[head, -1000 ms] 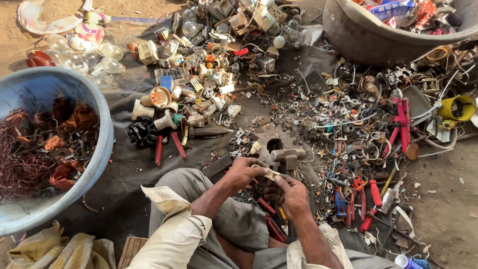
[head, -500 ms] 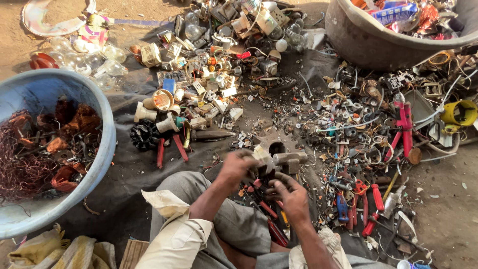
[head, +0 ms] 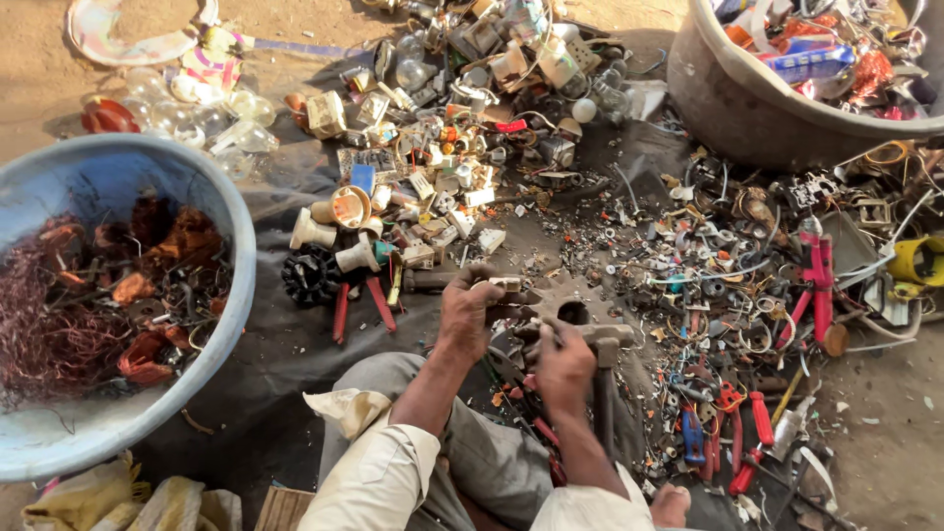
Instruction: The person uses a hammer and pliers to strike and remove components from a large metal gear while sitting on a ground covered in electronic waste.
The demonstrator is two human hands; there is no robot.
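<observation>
I sit on the ground over a dark cloth [head: 295, 354] strewn with scrap electrical parts. My left hand [head: 467, 313] pinches a small pale part [head: 503, 285] and holds it down on a toothed metal block [head: 575, 295]. My right hand [head: 563, 369] is closed around a hammer [head: 603, 339]. The hammer's head lies just right of my fingers, close above the block, and its handle runs down towards my knee.
A blue basin [head: 231, 295] with copper wire and rusty scrap stands at the left. A dark tub [head: 747, 108] of mixed waste is at the top right. Red-handled pliers [head: 359, 305], a black gear-like piece [head: 310, 275], sockets and bulbs lie ahead; red and blue tools [head: 733, 423] lie to the right.
Both hands moved from my lap forward to the metal block. The left hand now presses a small part onto it, and the right hand grips the hammer.
</observation>
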